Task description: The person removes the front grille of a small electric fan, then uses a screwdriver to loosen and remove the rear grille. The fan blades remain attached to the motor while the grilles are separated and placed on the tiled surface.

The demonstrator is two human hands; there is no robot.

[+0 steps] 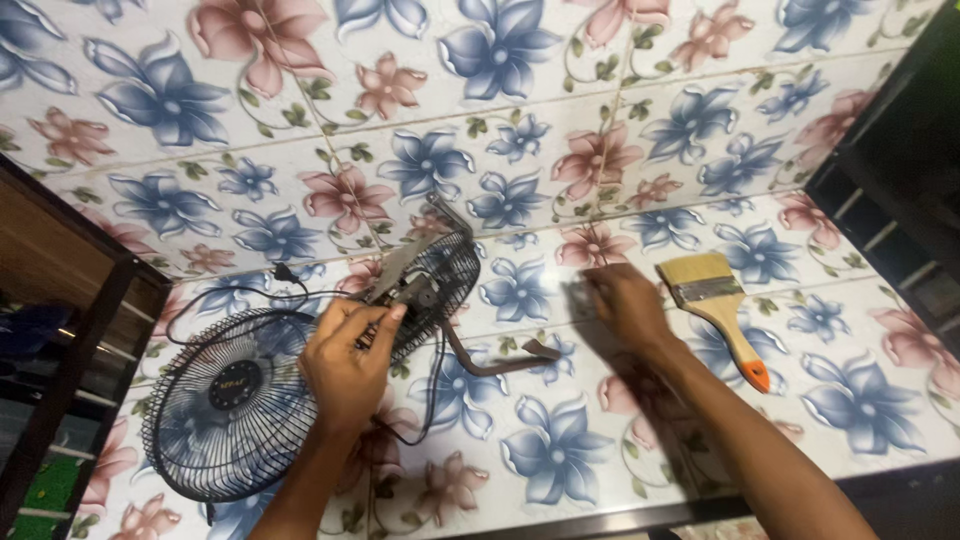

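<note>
- Beside the paintbrush, to its left on the flower-patterned tiled floor, lies a small fan taken apart: the head view shows its front grille lying flat and separate, furthest from the brush.
- Between that grille and the brush, the rear grille stands tilted, with the bare motor at its middle and a bent metal bracket trailing toward the brush; no blade shows on the motor shaft.
- The left hand is closed around the motor housing and the rim of the rear grille, fingers curled and thumb on top, so it has a firm hold there.
- The right hand rests just left of the brush, fingers bent down on the tiles; it is blurred, and I cannot tell whether it grips anything small.
- A black power cord loops from the motor past the front grille.
- Judging by this, the dismantling looks done: front grille off, motor exposed. The brush lies untouched, so brushing off the parts and putting them back together appear to be left.
</note>
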